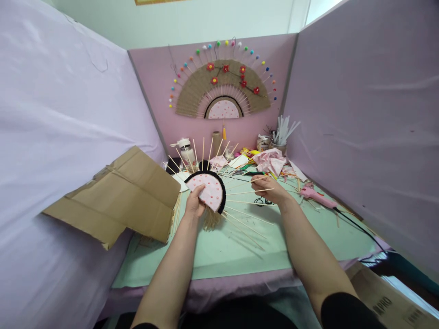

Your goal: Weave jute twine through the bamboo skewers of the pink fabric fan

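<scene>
My left hand (196, 203) grips the lower left edge of a pink dotted half-round piece (210, 191), thumb on its face. A black border (222, 194) runs round the curve, with a black bundle (205, 166) at its top. Thin wooden sticks (203, 153) fan out from it, up and to the right. To its right, my right hand (263, 188) is closed in a pinch on a thin black cord (236, 177) that stretches from the border. Some sticks pass close to those fingers. A loose black cord (264, 201) lies below that hand.
Cardboard (120, 196) leans at the left. A pink glue gun (317, 196) lies at the right, its cable trailing to the edge. Behind are a bottle (187, 153), pink cloth (270, 161) and a jar of white strips (283, 132). A finished fan (192, 96) hangs on the back wall.
</scene>
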Available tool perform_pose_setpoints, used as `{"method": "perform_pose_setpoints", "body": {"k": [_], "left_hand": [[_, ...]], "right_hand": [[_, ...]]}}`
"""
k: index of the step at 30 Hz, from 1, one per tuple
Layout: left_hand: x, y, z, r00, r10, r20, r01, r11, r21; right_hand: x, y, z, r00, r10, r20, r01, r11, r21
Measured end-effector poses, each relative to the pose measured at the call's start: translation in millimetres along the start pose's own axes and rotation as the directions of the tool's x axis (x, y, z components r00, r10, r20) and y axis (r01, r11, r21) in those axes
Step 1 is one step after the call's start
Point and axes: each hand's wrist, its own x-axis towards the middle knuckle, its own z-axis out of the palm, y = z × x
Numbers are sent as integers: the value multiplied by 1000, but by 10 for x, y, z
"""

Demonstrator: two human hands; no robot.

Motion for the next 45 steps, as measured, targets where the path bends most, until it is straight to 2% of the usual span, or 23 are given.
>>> {"method": "perform_pose_setpoints", "body": {"k": [4, 8, 11, 15, 20, 24, 28, 32, 34, 36, 41, 45], "left_hand": [[1, -12, 4, 1000, 4, 5, -4, 1000, 27], [12, -28, 1, 1000, 8, -8, -8, 999, 41], [28, -38, -7, 1000, 12, -24, -11, 999, 41], [36, -41, -12, 1000, 2, -10, -2, 999, 52], [24, -35, 0, 999, 11, -32, -9, 999, 54], [17, -30, 9, 1000, -1, -29, 2, 999, 53], [6, -17, 14, 1000, 0, -32, 1, 999, 41], [-7, 9, 23, 999, 0, -51, 0, 1000, 3], [-13, 20, 26, 999, -8, -52, 8, 1000, -8], [-17, 25, 26, 999, -6, -41, 6, 1000, -11], [-15, 19, 14, 1000, 25, 4, -25, 999, -46], [-5, 10, 2, 999, 44, 30, -42, 997, -70]], "right_hand": [[-42, -41, -174, 998, 10, -66, -10, 1000, 7], [-73, -63, -258, 987, 23, -162, -27, 999, -26], [-82, -102, -247, 961, -102, -258, 103, 995, -10], [-67, -147, -199, 895, -292, -337, 329, 943, 57], [-60, -156, -147, 858, -359, -367, 412, 908, 74], [-87, -172, -135, 857, -378, -352, 428, 900, 77], [-100, -163, -165, 896, -305, -321, 336, 941, 44], [-76, -83, -189, 959, -95, -266, 81, 995, -62], [-63, -31, -179, 976, 17, -219, -53, 985, -162], [-54, 16, -147, 984, 94, -153, -134, 952, -276], [-48, 89, 58, 981, 193, 27, -156, 862, -483], [-50, 131, 263, 955, 246, 166, -119, 830, -545]]}}
